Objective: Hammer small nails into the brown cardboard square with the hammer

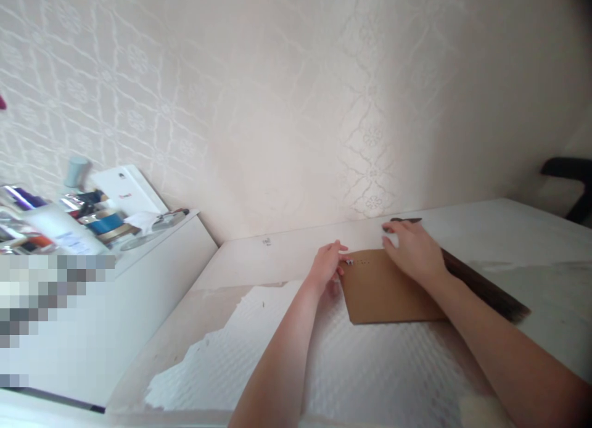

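Brown cardboard sheet [386, 292], flat and rectangular, lies on the white surface [509, 230] near the middle of the scene, its near part over a white textured mat [370, 366]. A row of small dots [363, 263] runs along its far edge. It looks thin, light and fairly stiff, likely to slide or crease, so pressing it flat or taking it by an edge seems safest. The left hand [327, 264] sits at the sheet's far left corner, its grip narrow, fingertips drawn together; whether they pinch something small I cannot tell. The right hand [414, 250] rests on the far right part, its grip wide, fingers flat. A long dark brown strip [485, 289] lies just right of the sheet. Far left, a white cabinet [152, 255] carries bottles and tubes.
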{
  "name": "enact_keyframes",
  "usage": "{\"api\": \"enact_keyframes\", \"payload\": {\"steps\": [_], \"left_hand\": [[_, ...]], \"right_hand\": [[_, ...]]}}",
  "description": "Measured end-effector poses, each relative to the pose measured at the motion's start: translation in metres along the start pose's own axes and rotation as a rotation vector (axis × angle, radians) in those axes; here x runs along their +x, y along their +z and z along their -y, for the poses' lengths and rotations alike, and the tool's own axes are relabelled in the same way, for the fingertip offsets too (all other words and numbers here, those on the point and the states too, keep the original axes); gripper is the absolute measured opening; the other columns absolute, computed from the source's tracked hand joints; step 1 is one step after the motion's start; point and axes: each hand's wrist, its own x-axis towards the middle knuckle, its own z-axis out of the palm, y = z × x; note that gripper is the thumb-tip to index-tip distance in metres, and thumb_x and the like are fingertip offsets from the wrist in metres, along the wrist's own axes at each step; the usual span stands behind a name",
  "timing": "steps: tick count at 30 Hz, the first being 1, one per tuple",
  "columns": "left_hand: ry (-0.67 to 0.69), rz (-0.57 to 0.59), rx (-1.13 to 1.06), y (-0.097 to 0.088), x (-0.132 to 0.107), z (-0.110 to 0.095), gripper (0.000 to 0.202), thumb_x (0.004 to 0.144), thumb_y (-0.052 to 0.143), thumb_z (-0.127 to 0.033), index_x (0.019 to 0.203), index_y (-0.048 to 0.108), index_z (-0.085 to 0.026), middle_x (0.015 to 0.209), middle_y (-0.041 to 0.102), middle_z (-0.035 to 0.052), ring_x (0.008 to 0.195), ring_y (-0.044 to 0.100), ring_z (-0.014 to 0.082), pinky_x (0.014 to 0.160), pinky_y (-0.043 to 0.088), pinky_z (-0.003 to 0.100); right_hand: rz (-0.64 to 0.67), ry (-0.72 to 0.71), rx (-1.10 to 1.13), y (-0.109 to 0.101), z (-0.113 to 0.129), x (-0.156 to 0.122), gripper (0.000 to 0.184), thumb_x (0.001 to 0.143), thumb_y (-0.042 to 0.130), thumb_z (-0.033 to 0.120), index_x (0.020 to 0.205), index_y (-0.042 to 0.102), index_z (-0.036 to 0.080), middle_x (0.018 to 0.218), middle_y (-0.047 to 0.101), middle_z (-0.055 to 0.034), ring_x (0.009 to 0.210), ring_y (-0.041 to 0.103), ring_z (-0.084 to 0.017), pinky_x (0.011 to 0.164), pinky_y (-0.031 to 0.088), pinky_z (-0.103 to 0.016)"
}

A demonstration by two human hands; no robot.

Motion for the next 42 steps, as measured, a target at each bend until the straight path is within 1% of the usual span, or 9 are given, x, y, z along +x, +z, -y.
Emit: {"api": "enact_keyframes", "payload": {"steps": [4, 7, 10, 14, 17, 20, 29, 33, 42], "left_hand": [[0.068, -0.183, 0.142, -0.007, 0.013, 0.006, 0.034, 0.092, 0.039, -0.037, 0.096, 0.064, -0.016, 0.092, 0.07, 0.0092, 0.049, 0.051, 0.0095, 0.051, 0.039, 0.021], [0.063, -0.386, 0.277, -0.026, 0.029, 0.006, 0.024, 0.087, 0.046, -0.028, 0.092, 0.067, -0.017, 0.092, 0.071, 0.0097, 0.071, 0.063, 0.0165, 0.067, 0.047, 0.026], [0.026, -0.573, 0.518, -0.062, 0.044, 0.0, 0.022, 0.084, 0.051, -0.023, 0.096, 0.069, -0.019, 0.101, 0.071, 0.0094, 0.097, 0.064, 0.0212, 0.082, 0.047, 0.029], [-0.107, -0.735, 0.7, -0.125, 0.053, -0.004, 0.029, 0.084, 0.051, -0.021, 0.108, 0.067, -0.021, 0.114, 0.067, 0.0093, 0.109, 0.059, 0.0261, 0.088, 0.046, 0.034], [-0.2, -0.779, 0.765, -0.164, 0.055, 0.002, 0.032, 0.082, 0.054, -0.019, 0.112, 0.066, -0.019, 0.119, 0.064, 0.0127, 0.112, 0.058, 0.0299, 0.088, 0.047, 0.038], [-0.244, -0.738, 0.819, -0.188, 0.058, 0.012, 0.031, 0.079, 0.061, -0.02, 0.109, 0.068, -0.02, 0.115, 0.066, 0.0102, 0.112, 0.058, 0.0286, 0.089, 0.047, 0.036], [-0.269, -0.645, 0.923, -0.205, 0.078, 0.033, 0.021, 0.076, 0.066, -0.028, 0.095, 0.073, -0.023, 0.11, 0.069, 0.0072, 0.105, 0.062, 0.026, 0.081, 0.048, 0.03], [-0.255, -0.656, 0.941, -0.211, 0.084, 0.041, 0.019, 0.076, 0.066, -0.03, 0.092, 0.073, -0.024, 0.105, 0.071, 0.0057, 0.099, 0.064, 0.0237, 0.076, 0.049, 0.027], [-0.277, -0.709, 0.94, -0.21, 0.076, 0.043, 0.024, 0.076, 0.067, -0.034, 0.096, 0.072, -0.021, 0.106, 0.07, 0.01, 0.1, 0.064, 0.027, 0.076, 0.049, 0.03]], "right_hand": [[0.132, -0.238, -0.002, 0.02, 0.015, -0.002, 0.031, 0.088, 0.042, 0.017, 0.11, 0.063, 0.013, 0.1, 0.065, -0.0119, 0.098, 0.055, -0.024, 0.082, 0.042, -0.033], [0.168, -0.298, 0.014, 0.029, 0.014, -0.002, 0.032, 0.089, 0.039, 0.017, 0.106, 0.065, 0.012, 0.098, 0.065, -0.0129, 0.097, 0.054, -0.026, 0.085, 0.04, -0.035], [0.17, -0.294, 0.024, 0.031, 0.012, -0.001, 0.032, 0.09, 0.039, 0.018, 0.104, 0.067, 0.013, 0.098, 0.065, -0.0131, 0.096, 0.054, -0.026, 0.084, 0.041, -0.036], [0.181, -0.276, 0.02, 0.03, 0.015, 0.0, 0.031, 0.091, 0.039, 0.018, 0.098, 0.069, 0.015, 0.096, 0.064, -0.0121, 0.094, 0.054, -0.025, 0.082, 0.041, -0.035], [0.19, -0.267, 0.016, 0.029, 0.017, 0.0, 0.032, 0.091, 0.038, 0.018, 0.095, 0.069, 0.016, 0.096, 0.064, -0.0119, 0.094, 0.054, -0.024, 0.082, 0.04, -0.034], [0.199, -0.26, 0.023, 0.03, 0.017, 0.0, 0.033, 0.091, 0.037, 0.018, 0.095, 0.069, 0.016, 0.097, 0.063, -0.0114, 0.093, 0.053, -0.024, 0.082, 0.04, -0.034], [0.195, -0.23, 0.045, 0.03, 0.018, 0.0, 0.032, 0.091, 0.038, 0.019, 0.097, 0.069, 0.017, 0.098, 0.063, -0.0107, 0.095, 0.052, -0.024, 0.081, 0.04, -0.034], [0.202, -0.231, 0.045, 0.029, 0.018, 0.001, 0.031, 0.091, 0.039, 0.019, 0.098, 0.069, 0.017, 0.098, 0.063, -0.0109, 0.095, 0.052, -0.024, 0.082, 0.039, -0.034], [0.203, -0.226, 0.055, 0.029, 0.019, 0.001, 0.03, 0.09, 0.04, 0.019, 0.099, 0.069, 0.017, 0.099, 0.063, -0.0105, 0.095, 0.052, -0.025, 0.081, 0.04, -0.034]]}}
